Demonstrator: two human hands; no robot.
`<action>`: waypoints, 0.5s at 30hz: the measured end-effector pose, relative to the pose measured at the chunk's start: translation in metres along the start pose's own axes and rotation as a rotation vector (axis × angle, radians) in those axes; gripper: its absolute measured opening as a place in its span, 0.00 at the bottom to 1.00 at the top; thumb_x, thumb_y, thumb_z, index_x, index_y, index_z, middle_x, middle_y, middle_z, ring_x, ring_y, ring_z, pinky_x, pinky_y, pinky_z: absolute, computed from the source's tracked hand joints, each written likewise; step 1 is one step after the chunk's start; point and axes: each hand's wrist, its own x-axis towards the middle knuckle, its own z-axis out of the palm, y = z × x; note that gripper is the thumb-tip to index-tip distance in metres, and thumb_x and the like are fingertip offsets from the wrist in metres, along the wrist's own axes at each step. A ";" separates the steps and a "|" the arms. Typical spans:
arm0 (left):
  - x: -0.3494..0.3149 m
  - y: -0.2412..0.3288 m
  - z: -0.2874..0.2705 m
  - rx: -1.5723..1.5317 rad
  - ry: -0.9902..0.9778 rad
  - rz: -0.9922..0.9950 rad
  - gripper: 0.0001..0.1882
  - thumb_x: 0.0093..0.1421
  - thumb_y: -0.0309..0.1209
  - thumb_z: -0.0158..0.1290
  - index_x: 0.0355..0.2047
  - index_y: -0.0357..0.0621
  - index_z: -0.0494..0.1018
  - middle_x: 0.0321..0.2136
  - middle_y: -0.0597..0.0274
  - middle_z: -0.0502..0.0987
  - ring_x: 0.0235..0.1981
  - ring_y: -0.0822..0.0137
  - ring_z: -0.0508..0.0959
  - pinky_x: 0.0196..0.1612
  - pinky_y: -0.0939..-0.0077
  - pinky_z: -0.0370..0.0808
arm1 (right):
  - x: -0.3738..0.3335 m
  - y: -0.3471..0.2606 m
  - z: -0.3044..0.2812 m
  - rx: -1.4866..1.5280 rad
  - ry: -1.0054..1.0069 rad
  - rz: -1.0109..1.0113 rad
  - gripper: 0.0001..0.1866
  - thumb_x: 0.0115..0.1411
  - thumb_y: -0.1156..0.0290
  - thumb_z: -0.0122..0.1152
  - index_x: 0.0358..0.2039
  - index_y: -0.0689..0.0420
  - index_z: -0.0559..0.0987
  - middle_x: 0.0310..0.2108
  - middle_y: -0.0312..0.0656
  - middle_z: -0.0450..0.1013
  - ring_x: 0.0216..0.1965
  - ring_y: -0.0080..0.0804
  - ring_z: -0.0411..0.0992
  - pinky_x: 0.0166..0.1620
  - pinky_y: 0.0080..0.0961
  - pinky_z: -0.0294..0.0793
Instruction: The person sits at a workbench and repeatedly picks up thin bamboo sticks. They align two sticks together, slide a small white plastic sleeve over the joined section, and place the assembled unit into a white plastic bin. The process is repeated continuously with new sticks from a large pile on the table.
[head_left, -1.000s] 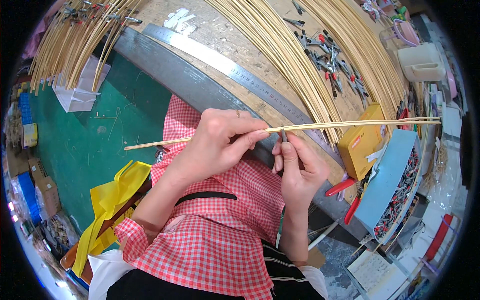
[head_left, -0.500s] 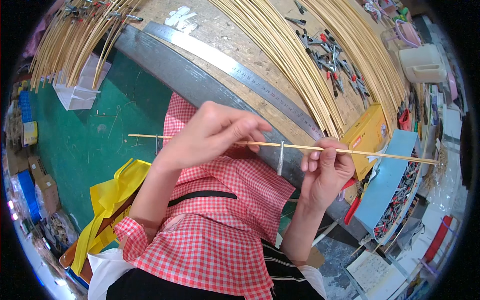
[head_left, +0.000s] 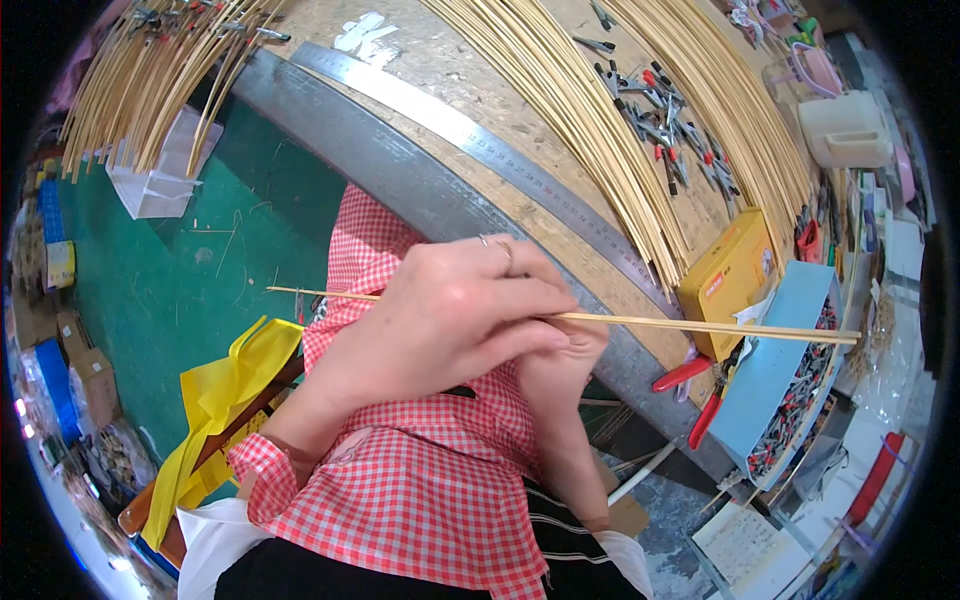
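Note:
Thin bamboo strips [head_left: 700, 326], at least two lying together, cross in front of me just short of the bench edge. Their right-hand ends stand slightly apart, and a small clip [head_left: 299, 303] hangs near the left end. My left hand [head_left: 455, 315] is closed over the middle of the strips, a ring on one finger. Close behind and below it, my right hand [head_left: 570, 365] is closed at the same spot, its fingers largely covered by the left. Whatever lies between the hands is hidden.
On the bench lie a steel ruler [head_left: 480, 145], long bamboo strips [head_left: 560, 110] and scattered clips [head_left: 665, 120]. To the right are a yellow box [head_left: 735, 285], red-handled pliers [head_left: 683, 374] and a blue box [head_left: 775, 365] full of clips. More clipped strips [head_left: 165, 80] overhang at far left.
My right hand has moved left along the strips to meet my left hand, which has turned and come down over them. The clip that hung between the hands is out of sight.

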 end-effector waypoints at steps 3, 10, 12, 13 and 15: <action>-0.003 -0.003 0.006 0.026 0.006 0.015 0.05 0.48 0.24 0.61 0.27 0.38 0.78 0.28 0.58 0.79 0.31 0.61 0.80 0.34 0.71 0.76 | 0.000 -0.003 0.008 -0.004 0.006 0.005 0.10 0.53 0.86 0.54 0.35 0.67 0.80 0.32 0.41 0.78 0.34 0.27 0.75 0.40 0.23 0.76; -0.006 -0.012 0.001 0.110 0.075 -0.046 0.05 0.48 0.23 0.61 0.28 0.38 0.78 0.25 0.57 0.79 0.26 0.61 0.80 0.28 0.73 0.76 | 0.010 -0.045 -0.029 -0.203 0.095 0.203 0.08 0.53 0.88 0.59 0.34 0.67 0.80 0.28 0.42 0.76 0.23 0.18 0.71 0.23 0.12 0.70; -0.004 -0.014 -0.001 0.134 0.037 -0.040 0.05 0.48 0.23 0.61 0.28 0.38 0.78 0.25 0.56 0.79 0.25 0.60 0.80 0.27 0.73 0.76 | 0.017 -0.053 -0.029 -0.007 0.227 0.028 0.05 0.54 0.87 0.59 0.32 0.69 0.79 0.26 0.45 0.75 0.20 0.21 0.70 0.22 0.14 0.70; -0.005 -0.013 0.001 0.143 0.010 -0.047 0.05 0.49 0.23 0.61 0.28 0.38 0.78 0.25 0.56 0.79 0.25 0.60 0.80 0.28 0.73 0.76 | 0.019 -0.053 -0.034 0.002 0.205 0.000 0.04 0.54 0.87 0.59 0.31 0.70 0.79 0.26 0.45 0.75 0.20 0.22 0.70 0.22 0.14 0.71; -0.005 -0.012 0.004 0.164 -0.043 -0.064 0.05 0.49 0.23 0.61 0.28 0.38 0.78 0.26 0.56 0.80 0.26 0.60 0.80 0.28 0.73 0.76 | 0.022 -0.051 -0.043 0.022 0.159 -0.056 0.03 0.54 0.87 0.59 0.31 0.71 0.78 0.25 0.45 0.75 0.19 0.23 0.70 0.22 0.15 0.71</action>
